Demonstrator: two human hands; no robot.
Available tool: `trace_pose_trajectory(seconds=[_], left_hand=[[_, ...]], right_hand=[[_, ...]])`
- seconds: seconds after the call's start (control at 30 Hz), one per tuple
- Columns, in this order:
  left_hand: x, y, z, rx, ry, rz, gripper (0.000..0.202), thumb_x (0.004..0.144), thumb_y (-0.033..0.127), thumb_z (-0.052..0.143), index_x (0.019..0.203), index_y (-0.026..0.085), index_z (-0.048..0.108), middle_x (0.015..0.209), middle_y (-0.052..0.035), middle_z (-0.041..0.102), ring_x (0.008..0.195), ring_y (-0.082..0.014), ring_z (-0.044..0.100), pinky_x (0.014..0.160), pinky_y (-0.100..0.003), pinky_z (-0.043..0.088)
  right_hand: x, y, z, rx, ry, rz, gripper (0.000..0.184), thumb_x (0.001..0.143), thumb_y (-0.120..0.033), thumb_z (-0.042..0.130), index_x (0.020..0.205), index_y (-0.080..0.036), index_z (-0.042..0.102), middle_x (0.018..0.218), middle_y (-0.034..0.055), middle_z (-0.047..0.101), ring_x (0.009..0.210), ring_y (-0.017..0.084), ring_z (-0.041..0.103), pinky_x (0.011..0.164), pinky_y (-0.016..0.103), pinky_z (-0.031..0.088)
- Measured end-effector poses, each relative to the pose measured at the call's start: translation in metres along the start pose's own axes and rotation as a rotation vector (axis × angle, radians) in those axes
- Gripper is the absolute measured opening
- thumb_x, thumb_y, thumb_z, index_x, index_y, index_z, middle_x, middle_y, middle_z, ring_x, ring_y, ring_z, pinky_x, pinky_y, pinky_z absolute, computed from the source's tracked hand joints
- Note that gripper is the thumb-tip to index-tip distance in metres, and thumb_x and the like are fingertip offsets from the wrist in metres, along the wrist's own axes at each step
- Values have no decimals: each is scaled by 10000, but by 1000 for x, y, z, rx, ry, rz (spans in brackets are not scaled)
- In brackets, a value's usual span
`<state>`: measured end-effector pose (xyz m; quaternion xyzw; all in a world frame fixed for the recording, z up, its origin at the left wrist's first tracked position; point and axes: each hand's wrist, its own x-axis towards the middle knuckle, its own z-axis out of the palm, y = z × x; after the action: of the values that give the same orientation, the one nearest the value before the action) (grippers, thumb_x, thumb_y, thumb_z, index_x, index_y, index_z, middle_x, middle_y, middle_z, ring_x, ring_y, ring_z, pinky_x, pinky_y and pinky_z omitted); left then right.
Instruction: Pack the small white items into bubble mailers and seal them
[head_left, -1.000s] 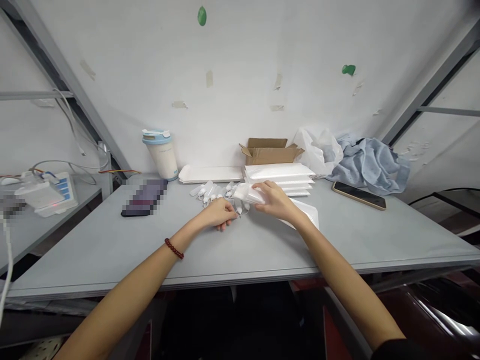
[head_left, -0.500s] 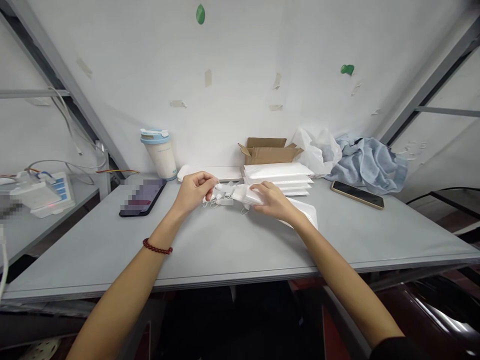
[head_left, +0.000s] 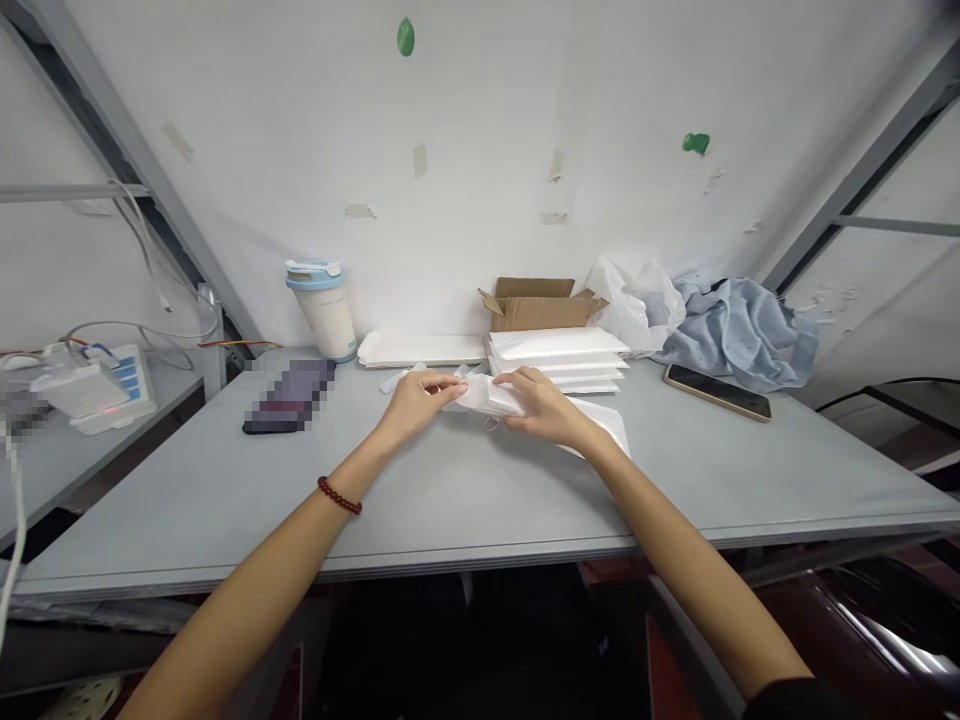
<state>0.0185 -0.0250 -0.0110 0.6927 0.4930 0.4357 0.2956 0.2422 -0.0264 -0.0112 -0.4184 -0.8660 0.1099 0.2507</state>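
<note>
My right hand (head_left: pixel 546 408) is closed around a white, thin-walled packet (head_left: pixel 489 396) held just above the table. The fingertips of my left hand (head_left: pixel 420 402) pinch together at the packet's left end; whether anything small sits between them is hidden. A thin pale loop of string (head_left: pixel 492 424) hangs below the packet. Behind my left hand lie small whitish pieces (head_left: pixel 397 378), partly covered by the fingers. Under my right wrist a flat white envelope (head_left: pixel 616 428) rests on the table.
Behind my hands stand a stack of white envelopes (head_left: pixel 559 345), an open cardboard box (head_left: pixel 544 311) and a plastic bag (head_left: pixel 630 305). A lidded cup (head_left: pixel 328 318) and a phone (head_left: pixel 289 397) are left; another phone (head_left: pixel 716 391) and blue cloth (head_left: pixel 742 330) are right.
My left hand has moved right, and its fingertips have come up to the packet's left end. The small looped pieces are now mostly hidden behind it. My right hand has hardly moved.
</note>
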Motion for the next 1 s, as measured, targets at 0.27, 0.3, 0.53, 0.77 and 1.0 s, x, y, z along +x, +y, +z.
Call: trace_pose_trajectory(seconds=[0.27,0.3,0.53,0.77,1.0], left_hand=[[0,-1,5,156,71,-17,146,695,303,650,746,192,730,783,-26,714,713,-163,575,691,-268,423],[-1,0,6,194,79,-15,130,694,296,650,736,200,727,772,-21,712,719,-168,575,698,-272,423],[-5,5,11,187,-121,133,215,791,237,496,811,226,710,907,-7,715,890,-182,570,754,-278,401],[-10,3,13,261,-6,222,106,736,195,495,732,184,600,654,5,601,623,-135,504,624,-249,385],[-23,-4,42,513,-310,190,301,788,420,555,938,177,650,591,-16,566,593,-201,547,585,-296,374]], right_hand=[[0,-1,1,-28,-1,-17,496,681,-181,661,1162,-193,542,1037,87,531,983,267,512,852,383,415],[0,-2,1,-33,-4,-15,495,680,-179,658,1161,-196,542,1039,87,533,981,268,513,848,385,416],[1,-1,2,-55,4,-10,502,681,-170,641,1171,-196,533,1044,90,526,985,267,505,857,389,412],[2,8,-2,-61,110,44,460,687,-169,605,1139,-208,530,1067,88,536,1063,283,470,868,386,407],[2,11,2,-83,125,37,458,692,-178,599,1142,-220,527,1044,78,537,1034,278,480,844,379,418]])
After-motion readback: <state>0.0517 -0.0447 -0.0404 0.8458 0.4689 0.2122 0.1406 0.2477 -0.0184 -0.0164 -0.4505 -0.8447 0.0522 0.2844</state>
